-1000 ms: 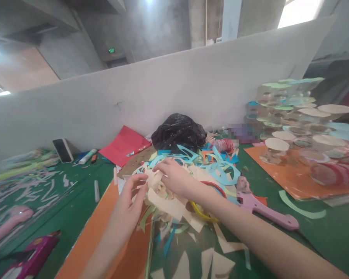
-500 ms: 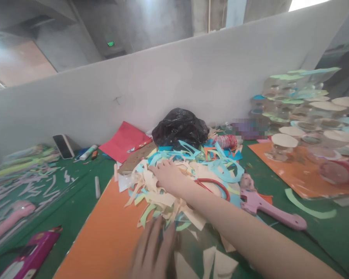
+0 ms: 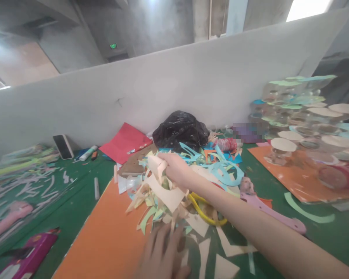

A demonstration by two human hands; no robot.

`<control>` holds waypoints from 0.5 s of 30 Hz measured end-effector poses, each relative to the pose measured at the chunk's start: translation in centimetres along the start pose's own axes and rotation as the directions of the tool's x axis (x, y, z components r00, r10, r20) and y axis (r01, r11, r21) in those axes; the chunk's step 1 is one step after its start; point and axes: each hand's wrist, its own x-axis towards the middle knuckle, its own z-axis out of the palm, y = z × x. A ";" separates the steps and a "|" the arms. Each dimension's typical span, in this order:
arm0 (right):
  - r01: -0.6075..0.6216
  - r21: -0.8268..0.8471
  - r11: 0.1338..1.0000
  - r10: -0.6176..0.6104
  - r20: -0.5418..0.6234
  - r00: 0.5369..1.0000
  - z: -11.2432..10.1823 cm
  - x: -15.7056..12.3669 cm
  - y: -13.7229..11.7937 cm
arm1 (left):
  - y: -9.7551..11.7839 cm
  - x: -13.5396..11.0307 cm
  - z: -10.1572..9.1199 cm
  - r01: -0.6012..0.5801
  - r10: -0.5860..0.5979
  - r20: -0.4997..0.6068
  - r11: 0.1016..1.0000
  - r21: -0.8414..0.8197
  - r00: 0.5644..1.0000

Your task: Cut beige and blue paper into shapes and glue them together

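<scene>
Scraps (image 3: 155,164) pinched in my right grip (image 3: 176,168) could, if tangled, drag the yellow loop (image 3: 209,220); left grip (image 3: 163,248) blurred, can't tell.

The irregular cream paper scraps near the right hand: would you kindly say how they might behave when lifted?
The irregular cream paper scraps look thin, so they are probably light. Those by the right hand curl and bend, so they would likely flex easily. Many overlap, so lifting one may drag others.
</scene>
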 end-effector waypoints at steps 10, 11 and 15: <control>0.076 0.424 0.902 0.082 -0.343 0.936 -5.5 -0.6 0.2 | 1.5 2.2 -3.4 0.025 -0.046 -0.057 0.947 -0.321 0.997; 0.058 0.378 0.924 0.088 -0.357 0.930 -5.6 -0.7 0.4 | 1.2 2.6 -4.1 0.039 -0.071 -0.087 0.947 -0.319 0.994; -0.093 0.138 0.986 0.132 -0.302 0.944 -4.8 -1.2 1.6 | -1.3 5.5 -6.6 0.093 -0.130 -0.158 0.971 -0.222 0.979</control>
